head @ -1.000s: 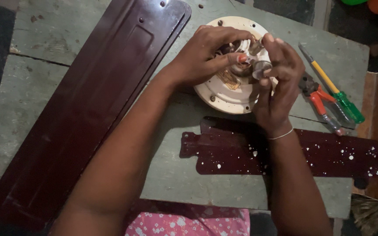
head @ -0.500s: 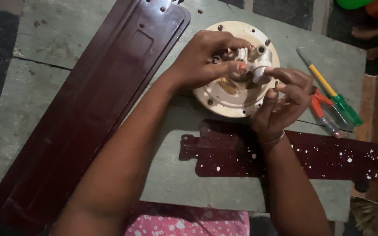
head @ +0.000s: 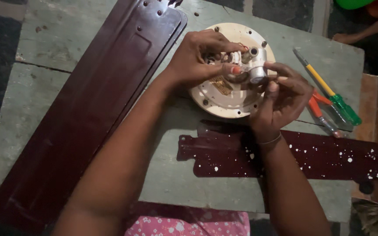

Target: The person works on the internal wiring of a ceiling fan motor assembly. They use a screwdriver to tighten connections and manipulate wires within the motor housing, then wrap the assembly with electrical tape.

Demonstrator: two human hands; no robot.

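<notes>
Hands meet over the hub of a cream ceiling-fan motor housing (head: 224,98) lying flat on the worn green bench (head: 44,48), and this head view is the only one we get. Left hand (head: 197,59) arches over the centre, fingertips pinched on the small wires and fittings at the hub; I can't make out exactly which piece it grips. Right hand (head: 285,94) comes in from the other side, thumb and fingers closed around a short silvery metal fitting (head: 255,65) standing up on the shaft.

Left of the motor lies a long maroon fan blade (head: 88,113), and a second, paint-speckled blade (head: 311,155) stretches across the near edge under the right wrist. Just beyond the right hand sit a yellow-and-green screwdriver (head: 329,94) and orange-handled pliers (head: 318,109).

Risk, as I judge it: those thin wires sit right where both hands are squeezing, so a hard twist on the fitting could nick or tear them. The housing rests loose on the bench, so sideways force might skid it toward the tools.
</notes>
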